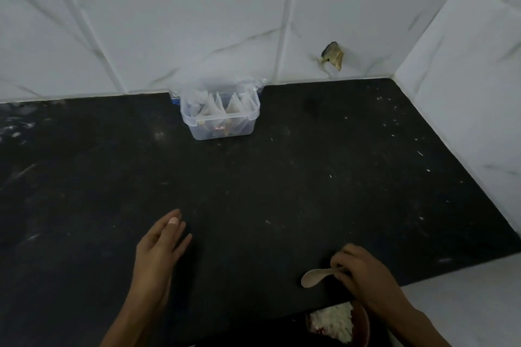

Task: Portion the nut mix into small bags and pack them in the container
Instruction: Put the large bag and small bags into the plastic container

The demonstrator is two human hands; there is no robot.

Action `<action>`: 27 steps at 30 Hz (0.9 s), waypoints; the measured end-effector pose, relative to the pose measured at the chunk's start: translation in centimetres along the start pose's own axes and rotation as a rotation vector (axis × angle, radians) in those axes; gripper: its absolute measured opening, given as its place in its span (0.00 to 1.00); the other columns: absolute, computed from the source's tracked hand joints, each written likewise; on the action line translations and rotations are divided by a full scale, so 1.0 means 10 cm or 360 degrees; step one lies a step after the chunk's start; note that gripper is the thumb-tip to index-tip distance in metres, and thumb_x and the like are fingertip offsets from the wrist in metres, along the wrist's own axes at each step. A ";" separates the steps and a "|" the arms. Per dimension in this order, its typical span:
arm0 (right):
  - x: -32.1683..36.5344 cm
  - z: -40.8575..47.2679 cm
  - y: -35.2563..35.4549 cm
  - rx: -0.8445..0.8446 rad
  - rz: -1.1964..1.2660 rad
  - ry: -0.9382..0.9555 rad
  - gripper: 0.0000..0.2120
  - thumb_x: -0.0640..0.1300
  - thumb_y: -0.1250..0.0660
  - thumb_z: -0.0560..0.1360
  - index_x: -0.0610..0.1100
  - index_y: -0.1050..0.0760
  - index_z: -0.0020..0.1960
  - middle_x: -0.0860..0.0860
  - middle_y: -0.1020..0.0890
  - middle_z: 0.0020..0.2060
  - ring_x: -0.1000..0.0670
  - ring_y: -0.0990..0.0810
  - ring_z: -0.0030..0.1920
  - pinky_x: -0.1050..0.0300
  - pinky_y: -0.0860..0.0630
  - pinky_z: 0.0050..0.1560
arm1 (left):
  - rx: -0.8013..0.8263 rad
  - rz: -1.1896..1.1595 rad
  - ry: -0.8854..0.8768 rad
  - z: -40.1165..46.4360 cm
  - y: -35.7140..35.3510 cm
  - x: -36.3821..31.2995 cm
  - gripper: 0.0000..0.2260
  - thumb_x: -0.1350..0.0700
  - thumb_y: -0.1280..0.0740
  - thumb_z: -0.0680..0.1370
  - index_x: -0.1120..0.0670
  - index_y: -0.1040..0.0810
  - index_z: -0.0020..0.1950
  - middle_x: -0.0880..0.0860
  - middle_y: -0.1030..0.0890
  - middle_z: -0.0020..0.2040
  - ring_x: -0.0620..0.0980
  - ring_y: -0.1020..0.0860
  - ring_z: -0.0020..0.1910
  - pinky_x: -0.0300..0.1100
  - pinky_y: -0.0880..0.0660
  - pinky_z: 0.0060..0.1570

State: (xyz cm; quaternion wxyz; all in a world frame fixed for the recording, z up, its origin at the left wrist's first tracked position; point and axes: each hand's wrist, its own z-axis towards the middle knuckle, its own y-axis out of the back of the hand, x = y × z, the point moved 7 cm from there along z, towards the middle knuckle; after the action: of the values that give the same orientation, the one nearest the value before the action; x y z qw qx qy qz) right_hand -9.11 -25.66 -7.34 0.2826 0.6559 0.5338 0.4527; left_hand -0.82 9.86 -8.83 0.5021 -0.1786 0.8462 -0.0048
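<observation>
Right grip (358, 270) pinching the spoon (318, 276) handle above the nut mix bowl (338, 324) ready to scoop, left (160, 242) flat and empty on tabletop (253, 191), bagged portions already upright in container (221, 115) by wall.

We see dim, soft light; the black counter (253, 191) swallows detail, the wall tiles (169, 22) bow toward twelve o'clock, everything slightly blurred.

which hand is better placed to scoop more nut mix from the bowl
Right. The right hand already holds the pale wooden spoon just above the brown bowl of nut mix; the left hand is empty, farther off.
</observation>
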 end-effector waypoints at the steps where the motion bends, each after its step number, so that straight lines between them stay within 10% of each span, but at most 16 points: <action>1: 0.05 0.05 0.03 -0.0025 -0.0003 0.0022 0.05 0.50 0.40 0.79 0.54 0.26 0.53 0.58 0.30 0.51 0.59 0.30 0.52 0.65 0.30 0.51 | 0.0002 -0.0008 -0.0003 0.01 0.00 -0.01 0.16 0.56 0.38 0.81 0.57 0.27 0.69 0.54 0.24 0.67 0.54 0.24 0.64 0.50 0.27 0.60; 18: 1.44 1.75 1.18 -0.0536 0.0082 0.0385 0.03 0.43 0.31 0.75 0.48 0.21 0.48 0.53 0.25 0.43 0.55 0.25 0.42 0.59 0.25 0.43 | 0.0156 -0.0007 -0.0129 0.60 -0.70 -0.80 0.20 0.53 0.38 0.82 0.55 0.31 0.73 0.56 0.29 0.71 0.54 0.29 0.69 0.51 0.28 0.66; 27: 1.50 2.42 1.19 -0.0366 -0.0055 0.0243 0.04 0.42 0.33 0.75 0.48 0.21 0.43 0.52 0.21 0.40 0.53 0.22 0.40 0.57 0.23 0.41 | 0.0080 -0.0055 -0.0077 1.08 -0.82 -0.88 0.24 0.47 0.40 0.82 0.56 0.35 0.75 0.58 0.33 0.74 0.56 0.32 0.72 0.52 0.29 0.67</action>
State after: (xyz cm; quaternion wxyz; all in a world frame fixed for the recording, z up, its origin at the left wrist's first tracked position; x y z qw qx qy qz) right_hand 18.18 -11.79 -3.22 0.3221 0.5735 0.5096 0.5546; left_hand 14.65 6.76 -5.15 0.5265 -0.1804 0.8303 -0.0305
